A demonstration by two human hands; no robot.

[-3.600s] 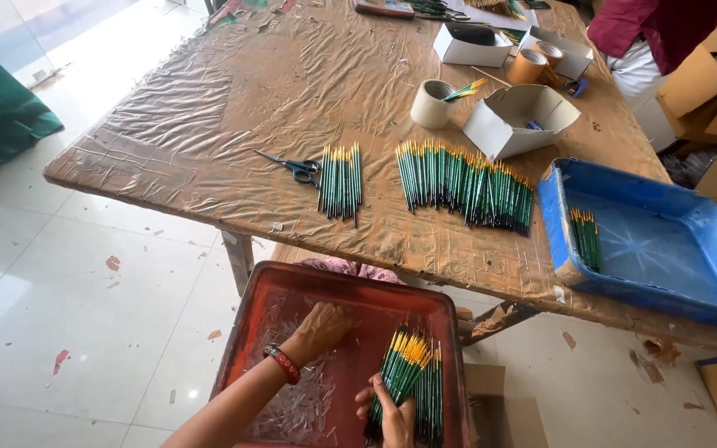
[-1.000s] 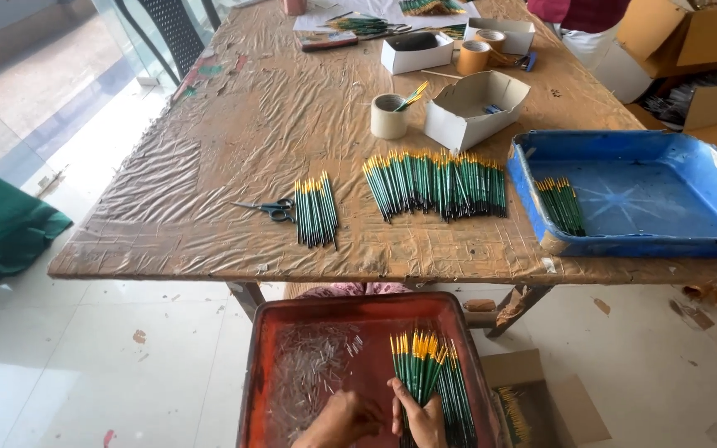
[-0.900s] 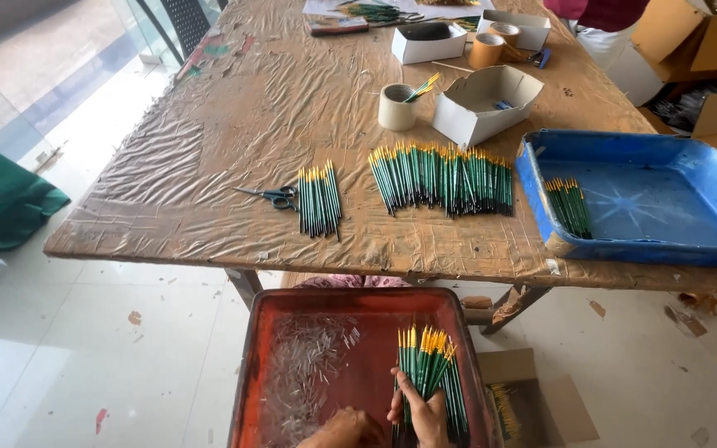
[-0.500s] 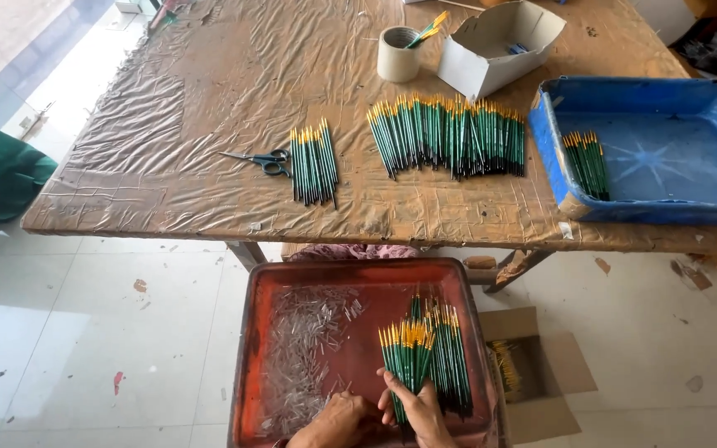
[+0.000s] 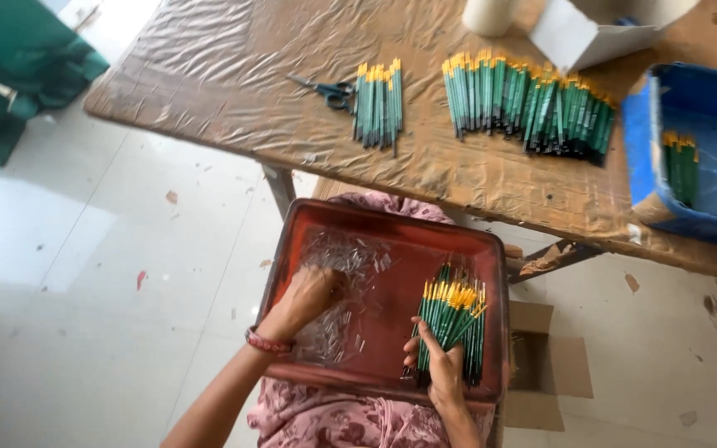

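The counter (image 5: 234, 91), a long wooden top under crinkled clear plastic, fills the upper part of the view. On it lie a wide row of green brushes (image 5: 533, 99) with yellow ends, a smaller bundle (image 5: 378, 104) of the same, and scissors (image 5: 325, 90) just beside that bundle. A blue tray (image 5: 711, 211) sits at the counter's right end with a few more brushes in it.

Below the counter edge, a red tray (image 5: 392, 241) rests on the person's lap. Its left half holds a heap of clear plastic sleeves (image 5: 342, 274); its right half holds a bunch of brushes (image 5: 451, 319), long axis running away from the person, yellow ends toward the counter.

The right hand (image 5: 440, 372) is closed around the near end of that bunch, holding it fanned slightly. The left hand (image 5: 307, 297) rests curled, fingers bent down into the sleeves; whether it pinches one I cannot tell. The sleeves lie to the left of the bunch, near it, so the left hand is the nearer to them.
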